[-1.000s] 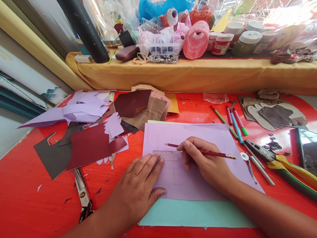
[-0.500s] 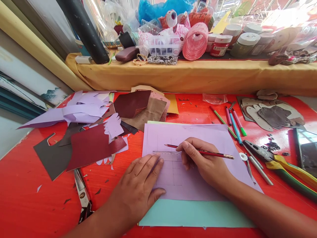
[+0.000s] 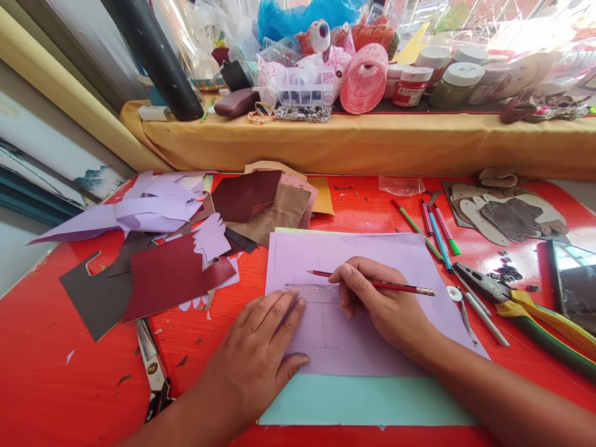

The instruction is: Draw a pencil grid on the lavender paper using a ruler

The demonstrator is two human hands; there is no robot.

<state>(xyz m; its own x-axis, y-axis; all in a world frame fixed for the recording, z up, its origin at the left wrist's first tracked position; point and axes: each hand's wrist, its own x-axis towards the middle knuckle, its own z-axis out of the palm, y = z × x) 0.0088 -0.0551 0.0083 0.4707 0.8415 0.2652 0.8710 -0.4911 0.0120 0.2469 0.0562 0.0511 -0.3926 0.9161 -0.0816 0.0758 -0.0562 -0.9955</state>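
A sheet of purple paper (image 3: 363, 360) with faint pencilled grid lines lies on the table, over a teal sheet (image 3: 363, 397). My left hand (image 3: 263, 357) rests flat on the purple paper, fingers stretched out, its fingertips at the left part of a clear ruler (image 3: 316, 290). In my right hand (image 3: 379, 304) is a red and black pencil (image 3: 414, 288), gripped between thumb and fingers. The pencil lies nearly level, its tip pointing left just above the ruler's upper edge. Whether the tip touches the paper I cannot tell.
Scissors (image 3: 153, 366) and leather scraps (image 3: 172, 279) lie to the left. Pliers (image 3: 521, 310), markers (image 3: 444, 230), silvery rods (image 3: 487, 318) and a phone (image 3: 575, 273) are on the right. Behind, a cloth-covered ledge (image 3: 354, 143) carries jars (image 3: 412, 87) and a plastic basket (image 3: 305, 87).
The whole view has shifted slightly to the left. Both hands, the pencil and the ruler keep the same places on the paper.
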